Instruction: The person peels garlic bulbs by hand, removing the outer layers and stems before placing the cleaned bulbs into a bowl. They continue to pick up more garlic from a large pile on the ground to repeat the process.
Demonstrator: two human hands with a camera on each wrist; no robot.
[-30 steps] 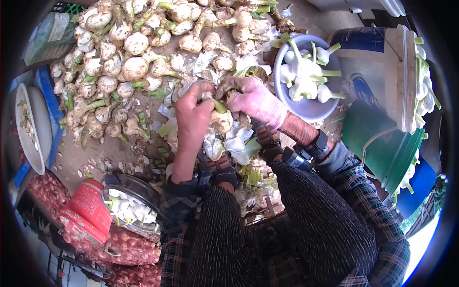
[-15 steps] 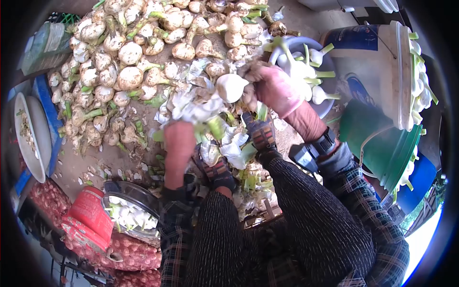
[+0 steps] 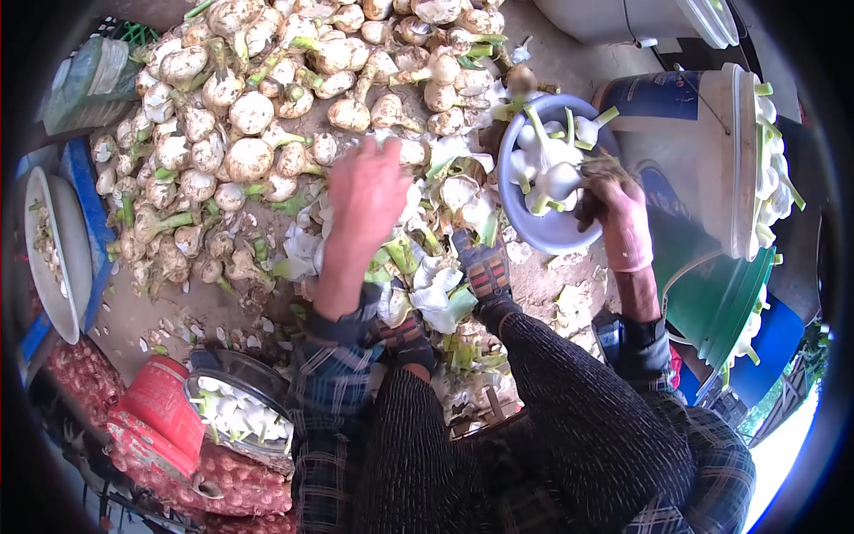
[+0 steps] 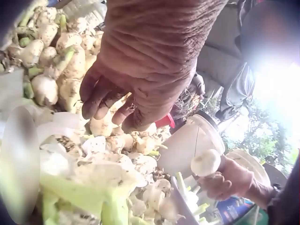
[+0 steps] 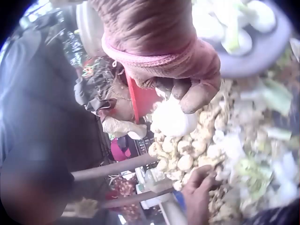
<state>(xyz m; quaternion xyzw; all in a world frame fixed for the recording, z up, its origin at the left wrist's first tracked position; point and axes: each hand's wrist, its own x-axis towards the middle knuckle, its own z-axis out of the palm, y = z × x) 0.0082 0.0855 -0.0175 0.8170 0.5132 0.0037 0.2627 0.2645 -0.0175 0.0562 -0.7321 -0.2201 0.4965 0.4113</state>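
Observation:
Over the lilac bowl (image 3: 509, 191), the right hand (image 3: 623, 218), in a pink glove with bare dirty fingertips, grips a peeled white garlic bulb (image 4: 205, 162) by its top. In the right wrist view that bulb (image 5: 174, 117) hangs below the fingers. Several white bulbs with trimmed green stems (image 3: 541, 151) lie in the bowl. The bare left hand (image 3: 365, 191) is blurred above the near edge of the heap of soiled garlic (image 3: 251, 113). In the left wrist view its loosely bent fingers (image 4: 101, 101) point down at the bulbs, with nothing visible in them.
Loose peels and leaves (image 3: 436, 298) cover the ground around the feet. At right stand a white bucket (image 3: 685, 142) and a green bucket (image 3: 725, 298) near white bulbs. A red container (image 3: 160, 409) and a dark basin (image 3: 236, 369) of white pieces stand lower left.
The right hand has carried the white bulb right, from the peel pile to above the bowl. The left hand has let go of peels and moved forward to the heap.

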